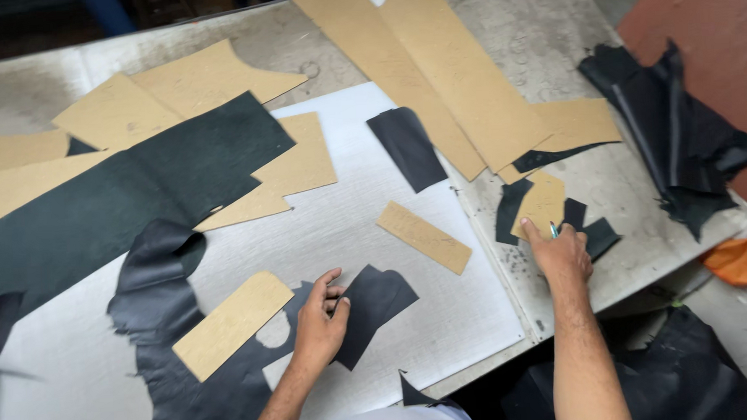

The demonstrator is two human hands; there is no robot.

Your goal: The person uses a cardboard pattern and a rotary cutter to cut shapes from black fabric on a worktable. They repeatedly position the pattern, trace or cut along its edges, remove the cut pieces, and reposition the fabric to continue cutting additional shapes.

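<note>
1. Head view: the left hand [318,326] is pressing on a cut black leather piece [376,306] lying flat on the white cutting board [445,316]. Its long axis is running from lower left to upper right, with the broad end pointing toward the small tan template [423,237].
2. The left fingers [331,292] are resting on the piece's left edge, unclenched; the piece is extending to their right.
3. The right hand [564,252] is lying on black scraps [597,235] on the grey surface [633,182], fingers curled around a teal-tipped tool [552,230].
</note>
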